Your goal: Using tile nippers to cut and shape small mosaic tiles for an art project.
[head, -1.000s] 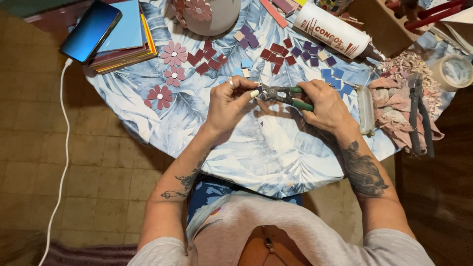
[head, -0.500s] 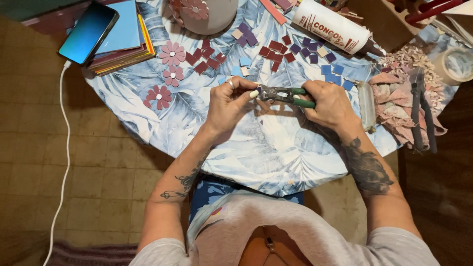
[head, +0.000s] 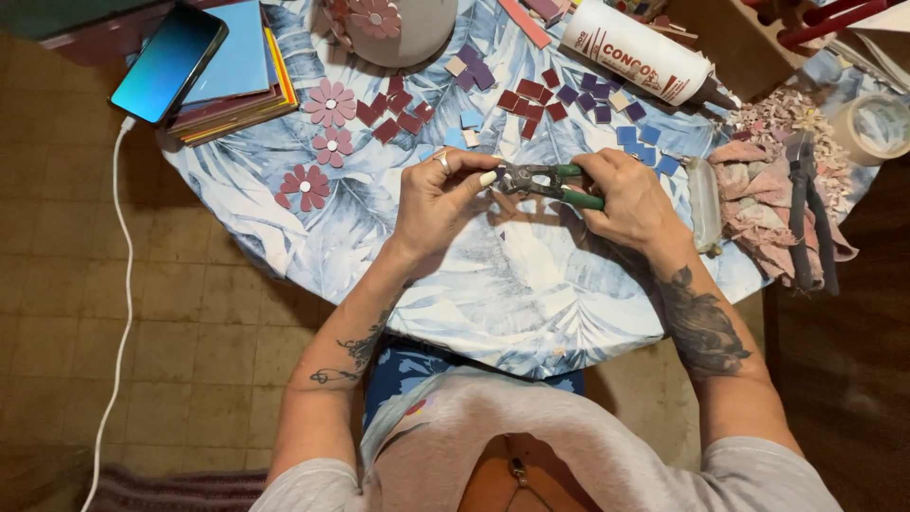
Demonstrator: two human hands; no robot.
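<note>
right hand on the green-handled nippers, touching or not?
Touching. The head view shows the right hand with its fingers closed around the green handles of the nippers, no gap between them.

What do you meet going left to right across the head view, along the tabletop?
White charging cable → phone on a stack of coloured sheets → pink mosaic flowers → left hand → green-handled nippers → right hand → pink rag → dark pliers → tape roll.
</note>
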